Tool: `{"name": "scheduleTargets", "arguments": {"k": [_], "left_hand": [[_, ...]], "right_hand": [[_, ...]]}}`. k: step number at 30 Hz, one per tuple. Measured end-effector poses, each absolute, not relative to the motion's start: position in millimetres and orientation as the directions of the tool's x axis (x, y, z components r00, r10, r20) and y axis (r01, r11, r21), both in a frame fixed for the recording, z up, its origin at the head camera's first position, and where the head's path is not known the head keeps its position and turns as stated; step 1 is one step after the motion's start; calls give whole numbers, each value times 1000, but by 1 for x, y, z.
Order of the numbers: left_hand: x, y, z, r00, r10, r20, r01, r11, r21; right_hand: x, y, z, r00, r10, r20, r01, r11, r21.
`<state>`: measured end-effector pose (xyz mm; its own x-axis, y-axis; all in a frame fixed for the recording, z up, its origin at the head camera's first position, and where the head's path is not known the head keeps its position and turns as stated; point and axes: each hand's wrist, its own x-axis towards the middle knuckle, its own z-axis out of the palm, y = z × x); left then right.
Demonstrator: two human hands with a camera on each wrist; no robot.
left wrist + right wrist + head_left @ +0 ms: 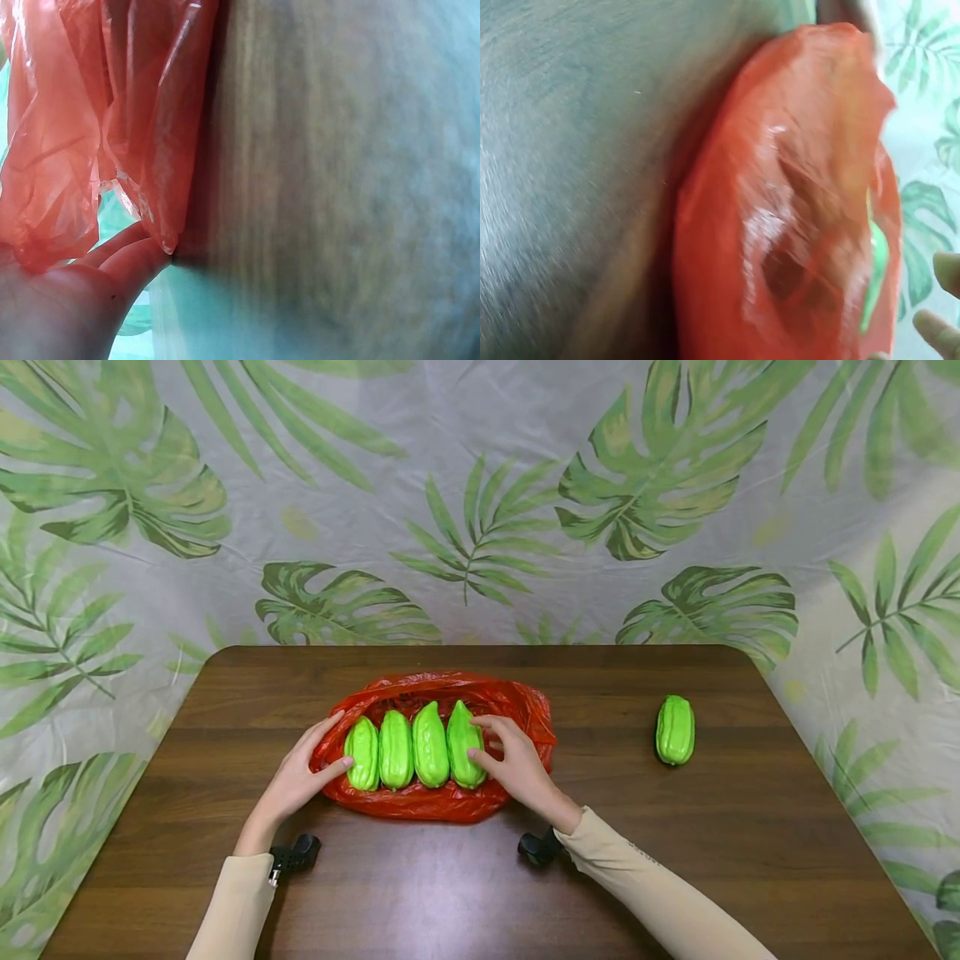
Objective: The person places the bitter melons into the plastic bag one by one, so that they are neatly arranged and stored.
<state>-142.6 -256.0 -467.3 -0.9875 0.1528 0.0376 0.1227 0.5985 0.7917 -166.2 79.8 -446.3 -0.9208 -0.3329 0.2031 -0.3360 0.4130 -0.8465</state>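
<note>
In the head view a red plastic bag (450,810) lies spread with its mouth open. Several glossy green ridged bitter melons (396,750) rest side by side in it. My left hand (296,779) holds the bag's left edge, thumb over the rim and fingers along the outside; in the left wrist view the red film (52,165) hangs against those fingers. At the right end my right hand (517,767) touches the rightmost melon (459,752) with spread, relaxed thumb and index finger. The right wrist view shows its fingertips beside the bag (795,187), apart from each other.
One more bitter melon (676,731) lies alone on the right side of the brown wooden table (600,760). A leaf-patterned cloth (495,510) hangs behind the table's far edge. Black wrist cameras (298,853) sit on both wrists, low over the tabletop.
</note>
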Motion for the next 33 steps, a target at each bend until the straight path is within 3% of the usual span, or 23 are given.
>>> {"name": "scheduleTargets", "arguments": {"k": [11, 22, 33], "left_hand": [[-142, -256, -468, -988, 150, 31, 116, 601, 791], [-143, -256, -469, -987, 154, 50, 134, 602, 787], [-143, -256, -468, -986, 156, 59, 142, 601, 787]], "right_hand": [[-172, 102, -426, -929, -295, 224, -283, 175, -943], [-160, 122, -392, -945, -250, 210, -266, 217, -939], [-173, 156, -420, -952, -194, 238, -273, 185, -944]]}}
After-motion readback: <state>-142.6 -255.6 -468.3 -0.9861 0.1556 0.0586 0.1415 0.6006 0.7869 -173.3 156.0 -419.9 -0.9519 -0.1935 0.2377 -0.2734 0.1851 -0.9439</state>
